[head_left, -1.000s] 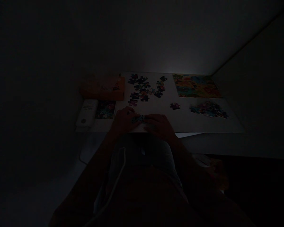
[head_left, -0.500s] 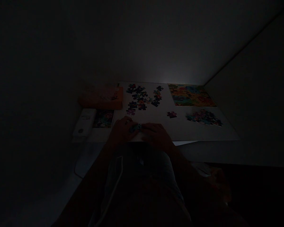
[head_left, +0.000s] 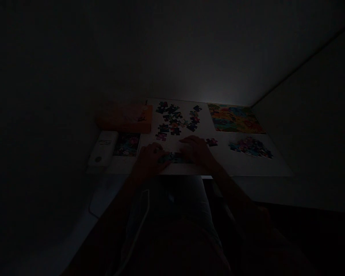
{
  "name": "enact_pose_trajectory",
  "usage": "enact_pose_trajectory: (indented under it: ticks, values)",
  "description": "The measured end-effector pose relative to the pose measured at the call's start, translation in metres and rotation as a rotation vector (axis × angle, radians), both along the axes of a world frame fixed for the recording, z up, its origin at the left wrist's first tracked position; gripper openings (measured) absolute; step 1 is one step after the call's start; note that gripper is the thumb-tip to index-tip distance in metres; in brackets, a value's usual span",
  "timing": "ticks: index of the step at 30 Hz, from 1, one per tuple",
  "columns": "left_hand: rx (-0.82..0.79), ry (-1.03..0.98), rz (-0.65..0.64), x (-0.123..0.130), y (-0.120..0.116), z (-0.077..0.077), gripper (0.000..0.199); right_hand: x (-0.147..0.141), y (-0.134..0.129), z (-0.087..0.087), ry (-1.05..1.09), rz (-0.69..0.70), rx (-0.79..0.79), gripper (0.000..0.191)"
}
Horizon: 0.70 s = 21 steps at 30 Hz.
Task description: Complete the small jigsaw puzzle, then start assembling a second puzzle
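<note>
The scene is very dark. A strip of joined puzzle pieces (head_left: 176, 157) lies near the table's front edge, between my hands. My left hand (head_left: 149, 159) rests at its left end, thumb and fingers on the pieces. Over its right part lies my right hand (head_left: 196, 150), fingers stretched out toward the left. Loose dark puzzle pieces (head_left: 172, 119) are spread on the white table (head_left: 221, 161) beyond my hands. One pink and dark piece (head_left: 212, 142) lies just right of my right hand.
A heap of puzzle pieces (head_left: 251, 147) lies at the right, below a colourful animal picture (head_left: 235, 118). At the left are an orange box (head_left: 132, 120), a white device with a cable (head_left: 103, 148) and a small dark picture card (head_left: 127, 145).
My right hand has moved slightly forward and right, and its fingers have spread. More of the joined strip now shows between my hands. The view has shifted a little.
</note>
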<state>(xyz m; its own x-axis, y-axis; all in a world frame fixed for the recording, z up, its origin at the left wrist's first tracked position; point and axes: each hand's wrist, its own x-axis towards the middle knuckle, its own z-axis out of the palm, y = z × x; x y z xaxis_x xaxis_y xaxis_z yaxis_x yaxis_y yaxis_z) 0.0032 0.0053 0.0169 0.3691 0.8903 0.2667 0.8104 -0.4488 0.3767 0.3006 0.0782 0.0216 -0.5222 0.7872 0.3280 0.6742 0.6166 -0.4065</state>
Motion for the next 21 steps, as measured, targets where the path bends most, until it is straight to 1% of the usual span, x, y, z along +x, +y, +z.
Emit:
enact_pose_trajectory:
  ticks: [2,4,6,8,11,15,19,21]
  values:
    - [-0.01,0.002,0.002,0.0,-0.001,0.001,0.039,-0.005,0.024,0.002,-0.037,-0.057,-0.043,0.039]
    - [-0.03,0.0,0.003,0.0,0.0,0.002,0.039,-0.012,0.044,0.003,-0.091,-0.097,-0.085,0.048]
    - [-0.043,-0.01,0.007,-0.001,0.0,0.003,0.038,-0.021,0.057,0.002,-0.145,-0.117,-0.109,0.058]
    - [-0.045,-0.023,0.009,-0.002,0.0,0.002,0.037,-0.029,0.064,0.0,-0.189,-0.137,-0.108,0.065]
    - [-0.029,-0.038,0.011,-0.002,0.0,-0.001,0.037,-0.034,0.069,-0.004,-0.202,-0.176,-0.097,0.065]
    - [-0.02,-0.044,0.007,-0.005,0.003,-0.003,0.036,-0.029,0.07,-0.008,-0.123,-0.192,-0.126,0.054]
    - [-0.012,-0.034,-0.032,-0.022,0.008,-0.005,0.035,-0.02,0.067,-0.006,-0.07,-0.17,-0.171,0.045]
    - [0.006,-0.041,-0.03,-0.033,0.009,-0.007,0.034,-0.014,0.064,-0.005,-0.066,-0.169,-0.169,0.042]
